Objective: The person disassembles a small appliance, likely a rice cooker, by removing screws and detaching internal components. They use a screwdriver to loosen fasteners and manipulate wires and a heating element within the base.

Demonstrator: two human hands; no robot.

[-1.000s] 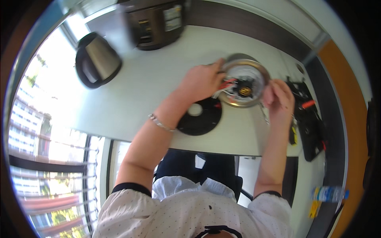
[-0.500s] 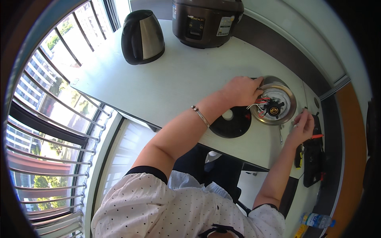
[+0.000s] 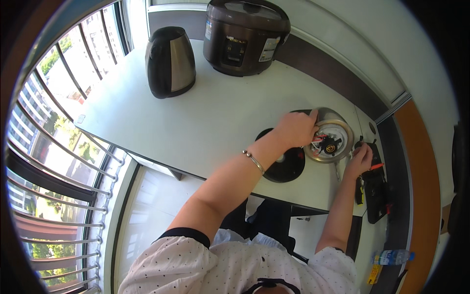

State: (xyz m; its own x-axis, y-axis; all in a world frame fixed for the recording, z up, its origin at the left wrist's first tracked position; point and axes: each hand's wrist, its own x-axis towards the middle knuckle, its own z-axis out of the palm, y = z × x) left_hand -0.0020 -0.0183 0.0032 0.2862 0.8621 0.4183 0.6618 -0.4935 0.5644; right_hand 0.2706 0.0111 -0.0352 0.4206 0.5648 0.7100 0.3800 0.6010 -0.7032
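A steel kettle [image 3: 349,134] lies with its underside exposed, showing a black central connector with a brass-coloured middle and loose red and white wires. My left hand [image 3: 297,129] is closed around the kettle's edge, fingers on the metal and thumb by the wires. Partly under my left forearm sits a round black base [image 3: 286,169] with a pale centre. To the right of the kettle, my right hand [image 3: 361,159] has its fingers pinched together at the edge of a black tool pouch [image 3: 377,198]. Whatever its fingertips hold is too small to make out.
A second kettle [image 3: 182,66], black and steel, stands upright at the back left beside a brown rice cooker [image 3: 235,46]. A small thin tool [image 3: 338,171] lies near the kettle. Lower right is a plastic water bottle [image 3: 393,257]. A barred window [image 3: 63,188] borders the left.
The whole view has shifted a little, so the worktop sits lower. My right hand has moved in against the tool pouch. My left hand keeps its hold on the kettle, which tilts slightly more.
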